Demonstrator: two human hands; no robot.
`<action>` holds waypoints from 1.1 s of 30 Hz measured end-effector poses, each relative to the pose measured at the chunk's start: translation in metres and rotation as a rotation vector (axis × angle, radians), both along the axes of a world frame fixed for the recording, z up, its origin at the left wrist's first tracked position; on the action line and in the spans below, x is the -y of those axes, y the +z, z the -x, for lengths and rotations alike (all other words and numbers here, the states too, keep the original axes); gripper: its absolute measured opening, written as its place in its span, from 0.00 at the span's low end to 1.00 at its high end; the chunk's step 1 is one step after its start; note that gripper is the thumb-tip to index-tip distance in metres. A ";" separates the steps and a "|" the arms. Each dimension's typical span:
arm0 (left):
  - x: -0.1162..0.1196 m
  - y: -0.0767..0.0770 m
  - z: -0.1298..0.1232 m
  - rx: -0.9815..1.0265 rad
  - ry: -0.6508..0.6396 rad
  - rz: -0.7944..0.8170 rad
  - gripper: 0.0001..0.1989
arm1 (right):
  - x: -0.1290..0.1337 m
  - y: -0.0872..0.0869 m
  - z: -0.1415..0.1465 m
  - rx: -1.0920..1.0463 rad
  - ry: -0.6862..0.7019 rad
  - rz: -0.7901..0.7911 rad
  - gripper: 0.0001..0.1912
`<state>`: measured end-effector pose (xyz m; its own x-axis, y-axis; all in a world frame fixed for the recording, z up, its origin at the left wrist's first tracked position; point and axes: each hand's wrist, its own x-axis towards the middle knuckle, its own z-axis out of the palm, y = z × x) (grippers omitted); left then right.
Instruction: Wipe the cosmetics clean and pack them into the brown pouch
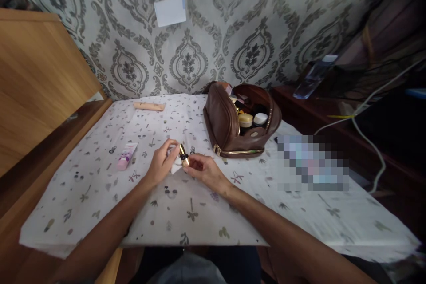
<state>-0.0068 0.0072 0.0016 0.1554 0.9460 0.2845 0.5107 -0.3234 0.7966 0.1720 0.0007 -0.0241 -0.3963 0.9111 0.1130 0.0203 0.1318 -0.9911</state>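
Above the middle of the table, my two hands meet around a small gold-and-black cosmetic tube (183, 155), which looks like a lipstick. My right hand (208, 171) pinches its lower gold end between thumb and fingers. A crumpled white tissue or cloth (175, 167) shows beneath my left hand (163, 159), whose fingers are closed around it and press against the tube's upper side. Part of the tissue is hidden by the fingers. Just beyond my right hand stands a brown makeup bag (218, 120), unzipped, with several jars and cosmetics inside.
A pink-and-white tube (126, 157) lies left of my hands, and a peach-coloured tube (149, 106) farther back. A blurred flat object (313, 162) rests at right. Beyond the table are a clear bottle (314, 77) and a white cable (377, 159). A wooden panel (40, 80) borders the left.
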 end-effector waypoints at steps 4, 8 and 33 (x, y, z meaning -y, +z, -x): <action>0.001 0.009 0.006 0.050 -0.167 0.036 0.19 | 0.003 0.007 -0.002 0.044 0.041 -0.005 0.16; 0.000 0.012 0.010 0.015 -0.190 0.042 0.17 | 0.005 0.010 -0.005 0.096 0.055 -0.001 0.13; 0.006 0.024 0.022 0.191 -0.233 0.315 0.18 | 0.006 0.024 -0.014 -0.189 0.412 0.369 0.28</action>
